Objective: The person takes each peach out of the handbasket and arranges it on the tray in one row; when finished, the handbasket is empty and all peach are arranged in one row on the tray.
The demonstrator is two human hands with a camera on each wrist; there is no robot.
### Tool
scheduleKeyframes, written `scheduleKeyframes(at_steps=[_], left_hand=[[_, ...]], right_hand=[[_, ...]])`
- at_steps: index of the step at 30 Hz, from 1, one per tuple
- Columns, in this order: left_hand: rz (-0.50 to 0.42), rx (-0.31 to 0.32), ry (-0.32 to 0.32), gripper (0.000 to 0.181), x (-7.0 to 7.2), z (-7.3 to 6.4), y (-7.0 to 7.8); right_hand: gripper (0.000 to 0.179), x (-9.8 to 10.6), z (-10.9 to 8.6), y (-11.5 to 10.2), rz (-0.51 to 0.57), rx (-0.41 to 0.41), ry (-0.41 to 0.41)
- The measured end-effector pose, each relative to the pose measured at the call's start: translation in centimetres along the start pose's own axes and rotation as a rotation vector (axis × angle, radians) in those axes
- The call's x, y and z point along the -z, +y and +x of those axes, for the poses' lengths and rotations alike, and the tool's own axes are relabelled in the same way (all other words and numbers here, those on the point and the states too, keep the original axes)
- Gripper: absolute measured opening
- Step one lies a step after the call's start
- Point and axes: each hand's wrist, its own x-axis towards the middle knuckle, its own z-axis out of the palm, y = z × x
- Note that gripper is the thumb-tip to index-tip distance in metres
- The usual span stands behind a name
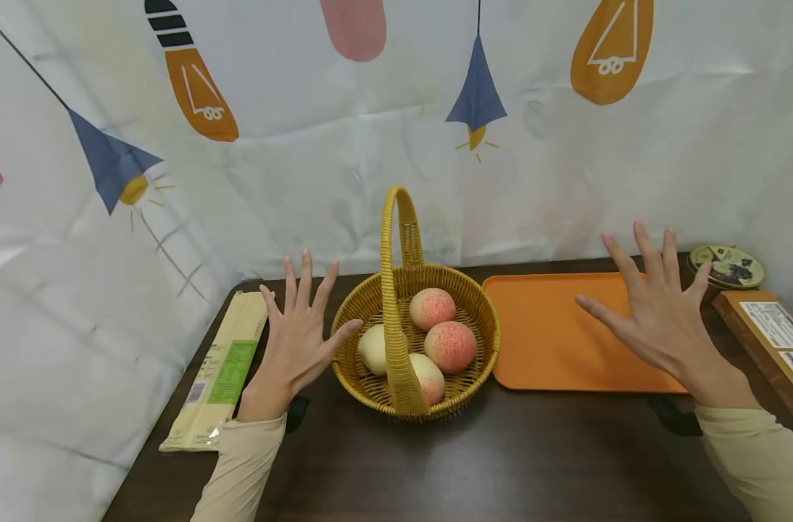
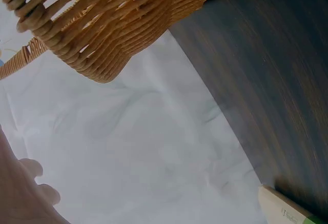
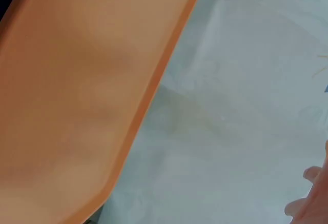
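Basket [image 1: 462,395], yellow woven type w/ tall arched handle [image 1: 391,312], stood upright on a dark table [image 1: 475,464], btwn the person's two hands. Contents: four peaches. Positions, as seen from my spot behind the person: one pink unit [image 1: 432,308] at rear; one larger-looking pink unit [image 1: 451,346] at R; one pale unit [image 1: 372,349] at L, partly behind the handle; one pale unit w/ pink side [image 1: 430,378] at front, also partly hidden by it.

L hand [image 1: 293,341]: grip released, fingers spread, thumb toward the basket. In head view the thumb overlapped the basket's L side; contact could not be confirmed. L wrist view showed the basket wall close by, plus a few fingertips at the frame edge.

R hand [image 1: 664,319]: grip released, fingers & thumb fanned out above the R part of an orange tray [image 1: 540,326]. Tray lay flat, immediately R of the basket. R wrist view showed the tray edge & some fingertips.

Adjacent items: long pale pkg. w/ green label [image 1: 233,372] lay at the table's L side, beside the L hand. Round tin [image 1: 728,266] sat at the far R corner; brown box w/ white labels [image 1: 758,344] lay along the R side, near the R hand. White cloth w/ lamp & bulb prints [image 1: 292,181] hung behind the table. Both sleeves [image 1: 246,464] were beige.
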Motion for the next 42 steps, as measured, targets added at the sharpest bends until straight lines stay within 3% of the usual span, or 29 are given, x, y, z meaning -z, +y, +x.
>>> scheduleKeyframes(at_steps=[5,8,11,15,17,20,26,35,42], left_hand=[[-0.01,0.001,-0.008,0.098,0.1,0.1,0.1],[-0.069,0.011,-0.03,0.096,0.2,-0.1,0.2],[-0.215,0.058,-0.095,0.09,0.1,-0.5,0.4],[-0.476,0.157,-0.201,0.091,-0.4,-1.0,0.7],[-0.566,0.197,-0.247,0.095,-0.8,-1.2,0.8],[-0.629,0.235,-0.329,0.107,-1.5,-1.3,0.8],[-0.656,0.302,-0.463,0.135,-2.3,-1.7,0.4],[-0.728,0.34,-0.486,0.145,-2.4,-1.7,-0.1],[-0.788,0.357,-0.502,0.148,-2.4,-1.5,0.0]], right_hand=[[0.095,0.3,0.2,-0.7,0.026,0.019,0.013],[0.095,0.3,0.5,-1.9,0.052,0.049,0.028],[0.092,0.1,1.0,-3.7,0.109,0.118,0.051],[0.082,-0.8,1.9,-6.5,0.223,0.291,0.056],[0.077,-1.2,2.4,-7.8,0.264,0.382,0.024],[0.077,-1.9,3.0,-9.6,0.303,0.471,-0.089],[0.069,-3.3,4.0,-11.8,0.354,0.518,-0.334],[0.053,-6.3,4.5,-12.8,0.388,0.578,-0.52],[0.05,-7.6,4.7,-13.1,0.398,0.612,-0.525]])
